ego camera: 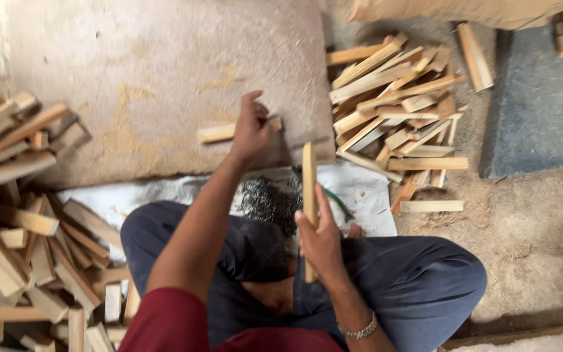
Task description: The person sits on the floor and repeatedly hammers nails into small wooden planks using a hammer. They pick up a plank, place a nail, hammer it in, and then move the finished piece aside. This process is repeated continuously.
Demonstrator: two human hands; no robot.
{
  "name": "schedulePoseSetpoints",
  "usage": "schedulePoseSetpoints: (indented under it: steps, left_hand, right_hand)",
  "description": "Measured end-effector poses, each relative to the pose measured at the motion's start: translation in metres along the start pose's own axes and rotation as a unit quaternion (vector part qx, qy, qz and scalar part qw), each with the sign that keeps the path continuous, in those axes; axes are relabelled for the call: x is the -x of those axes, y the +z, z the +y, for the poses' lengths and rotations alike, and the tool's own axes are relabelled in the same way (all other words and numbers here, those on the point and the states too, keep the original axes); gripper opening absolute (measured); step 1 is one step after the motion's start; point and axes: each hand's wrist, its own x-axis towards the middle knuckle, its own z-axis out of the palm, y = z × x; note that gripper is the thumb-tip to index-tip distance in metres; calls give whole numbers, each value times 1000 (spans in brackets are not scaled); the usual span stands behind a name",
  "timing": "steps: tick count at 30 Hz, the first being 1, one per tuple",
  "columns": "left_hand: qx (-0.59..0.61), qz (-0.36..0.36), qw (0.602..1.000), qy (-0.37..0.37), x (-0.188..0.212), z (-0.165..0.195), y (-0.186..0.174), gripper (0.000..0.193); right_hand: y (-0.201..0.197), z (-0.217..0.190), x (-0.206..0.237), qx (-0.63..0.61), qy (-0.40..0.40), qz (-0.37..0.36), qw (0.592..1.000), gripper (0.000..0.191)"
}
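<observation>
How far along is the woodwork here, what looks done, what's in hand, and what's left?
Nothing finished shows. In hand: the left hand presses a short wooden piece on the stone slab, and the right hand holds a wooden stick upright. Left: the pile of sticks on the right, the pile of blocks on the left, and the heap of dark nails.

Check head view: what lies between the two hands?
Head view: a dark heap of nails on white sheeting lies between the left hand, on a short slat, and the right hand, gripping an upright stick.
</observation>
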Motion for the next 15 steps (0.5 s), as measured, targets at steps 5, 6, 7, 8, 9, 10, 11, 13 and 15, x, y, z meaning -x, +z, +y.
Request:
schedulePoseSetpoints:
  steps: [5,6,7,8,9,10,11,13,15]
  left_hand:
    - [-296,-17,941,165,16,13,-44,62]
    - [-372,-41,915,148,21,17,-55,62]
    - [-446,-64,883,131,26,22,-60,62]
    - [-454,-60,885,83,33,27,-61,57]
    - [-462,-52,884,39,36,34,-60,51]
    - [-467,-43,883,-4,32,43,-53,46]
    - [-445,-37,895,-15,26,53,-42,49]
    - [-399,-25,916,-44,18,80,-13,58]
    - [-346,-7,938,-40,-2,113,33,61]
  right_hand:
    - [-18,17,3,-294,230,-64,925,80]
    - [-21,19,2,-310,235,-66,919,80]
    - [-24,21,3,-326,239,-68,912,80]
    - [-25,23,3,-331,245,-66,909,79]
    - [-25,24,1,-337,246,-65,907,79]
    - [-25,25,-1,-341,246,-63,905,79]
    - [-25,27,-1,-347,244,-63,904,79]
    - [-27,28,-1,-355,245,-63,900,78]
    - [-31,29,0,-328,246,-67,910,78]
